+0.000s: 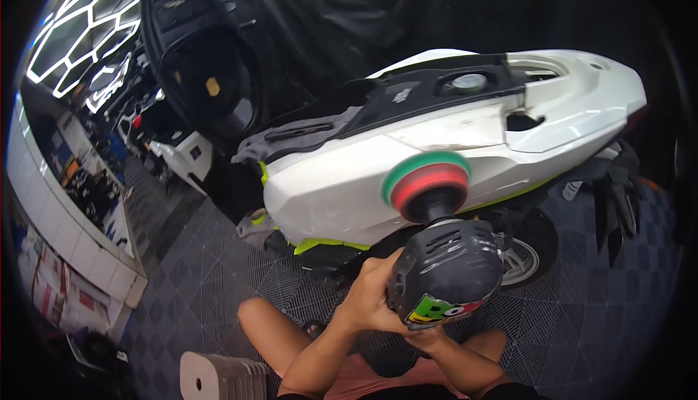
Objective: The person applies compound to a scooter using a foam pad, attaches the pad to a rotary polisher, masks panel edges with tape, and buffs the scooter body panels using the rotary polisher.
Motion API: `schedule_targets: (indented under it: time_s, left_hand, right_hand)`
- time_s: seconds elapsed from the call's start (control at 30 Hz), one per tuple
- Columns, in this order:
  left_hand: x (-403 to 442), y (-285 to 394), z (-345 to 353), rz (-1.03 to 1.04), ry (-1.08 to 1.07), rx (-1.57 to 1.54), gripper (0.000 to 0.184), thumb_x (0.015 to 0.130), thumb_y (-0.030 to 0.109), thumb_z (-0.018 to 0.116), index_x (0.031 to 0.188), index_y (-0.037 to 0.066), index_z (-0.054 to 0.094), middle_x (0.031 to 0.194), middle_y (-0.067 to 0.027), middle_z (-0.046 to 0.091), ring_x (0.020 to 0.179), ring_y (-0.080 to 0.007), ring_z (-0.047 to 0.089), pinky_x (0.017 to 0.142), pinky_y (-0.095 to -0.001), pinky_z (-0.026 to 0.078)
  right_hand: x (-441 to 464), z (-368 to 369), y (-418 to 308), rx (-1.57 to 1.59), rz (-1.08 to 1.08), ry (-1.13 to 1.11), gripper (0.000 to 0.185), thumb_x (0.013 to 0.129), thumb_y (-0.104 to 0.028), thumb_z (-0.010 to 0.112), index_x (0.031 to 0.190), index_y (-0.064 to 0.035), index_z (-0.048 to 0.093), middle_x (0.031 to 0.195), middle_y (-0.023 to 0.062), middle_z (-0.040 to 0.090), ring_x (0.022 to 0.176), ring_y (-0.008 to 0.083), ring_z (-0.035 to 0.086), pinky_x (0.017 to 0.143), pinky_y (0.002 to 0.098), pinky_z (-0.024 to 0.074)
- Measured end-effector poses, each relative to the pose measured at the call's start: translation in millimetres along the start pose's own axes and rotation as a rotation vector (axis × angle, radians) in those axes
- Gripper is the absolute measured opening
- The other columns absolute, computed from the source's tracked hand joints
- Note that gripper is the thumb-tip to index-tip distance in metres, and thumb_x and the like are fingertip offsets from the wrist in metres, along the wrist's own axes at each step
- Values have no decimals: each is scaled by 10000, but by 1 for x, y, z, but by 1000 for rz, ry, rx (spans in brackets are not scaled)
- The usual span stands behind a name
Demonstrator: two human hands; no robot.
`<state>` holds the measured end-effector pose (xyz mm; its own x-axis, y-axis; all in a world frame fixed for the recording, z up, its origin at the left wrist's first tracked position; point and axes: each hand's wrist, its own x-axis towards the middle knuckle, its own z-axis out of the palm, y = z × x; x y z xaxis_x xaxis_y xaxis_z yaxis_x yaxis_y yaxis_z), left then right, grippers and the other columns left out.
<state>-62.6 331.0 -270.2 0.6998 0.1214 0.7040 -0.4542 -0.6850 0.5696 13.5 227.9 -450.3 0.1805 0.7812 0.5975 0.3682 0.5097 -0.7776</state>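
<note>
A black polisher point(451, 254) with colourful stickers on its rear is held up in front of me. My left hand point(372, 298) is closed around its left side. My right hand point(425, 337) grips it from below, its fingers mostly hidden by the machine body. The round green and red polishing pad point(427, 184) looks blurred as if spinning. It lies against or very near the white side panel point(327, 189) of a scooter; the exact contact is hard to tell. The scooter's seat is off, exposing a black centre section point(429, 91) with a round cap.
A grey cloth point(294, 134) rests on the scooter's front part, and a rear wheel point(520, 254) shows below the panel. A beige stool point(218, 374) stands at lower left on the dark tiled floor point(211, 284). Black sheeting point(349, 14) hangs behind. Other motorcycles point(178, 153) stand farther left.
</note>
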Motion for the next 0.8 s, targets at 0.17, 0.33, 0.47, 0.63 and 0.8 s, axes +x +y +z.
schedule_targets:
  time_s: [0.17,0.33,0.47,0.63,0.8]
  left_hand:
    - [-34,-21,-2,-117,154,-163,844,501,425,847,1130,-63,566,947,-158,672,829,-286,677,777,-327,493]
    - [-87,-68,-16,-261,252,-168,786,479,488,836,1039,-22,627,945,-131,675,874,-295,653,837,-366,451]
    - [-138,-108,-15,-276,308,-199,764,487,464,834,1035,-27,626,939,-135,674,854,-296,658,809,-360,463]
    - [-180,-137,-2,-306,325,-258,738,498,434,832,1029,-34,624,931,-140,673,828,-297,663,774,-353,478]
    - [-131,-106,4,-221,289,-289,712,509,405,830,1024,-41,622,923,-145,672,802,-298,669,739,-346,492]
  right_hand:
    - [30,8,-44,273,67,251,597,809,-316,695,1253,1,453,1156,110,588,1013,228,603,920,346,473]
    - [48,25,-37,36,131,238,947,627,-398,863,1274,61,345,1078,178,635,949,250,658,833,353,525]
    - [61,39,-35,10,152,209,968,626,-415,858,1274,56,315,1178,233,566,1032,309,624,870,372,507]
    - [79,40,-38,-199,70,154,890,652,-403,845,1242,73,379,1217,217,553,1076,289,599,913,361,471]
    - [67,26,-50,-122,185,184,849,615,-340,876,1211,53,418,1138,236,582,1005,315,634,866,390,516]
